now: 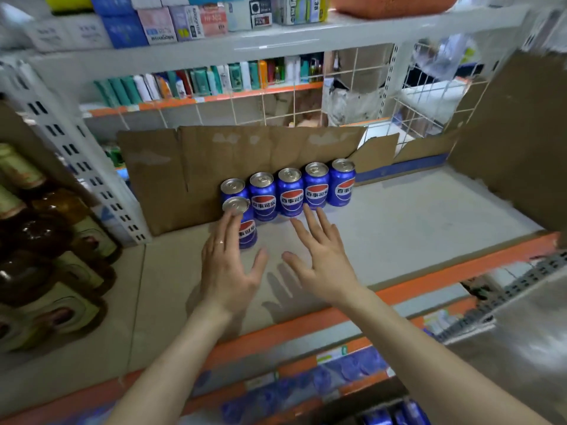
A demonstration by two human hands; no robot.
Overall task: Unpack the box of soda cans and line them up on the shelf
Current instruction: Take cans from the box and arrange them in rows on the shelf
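Several blue soda cans [291, 193] stand upright in a row along a cardboard sheet [190, 173] at the back of the grey shelf [399, 222]. One more blue can [247, 230] stands in front of the row's left end. My left hand [228, 266] is spread flat, its fingertips touching the left side and rim of that front can. My right hand [320, 253] hovers with fingers straight just in front of the row, holding nothing. At the bottom right, the tops of more blue cans [395, 414] show below the shelf.
Brown glass bottles [46, 240] crowd the shelf's left side beside a white perforated upright [79, 154]. Cardboard [515, 154] walls the right side. A wire grid [306, 96] backs the shelf. The shelf's orange front edge [429, 283] runs across. Boxed goods [171, 23] sit on the shelf above.
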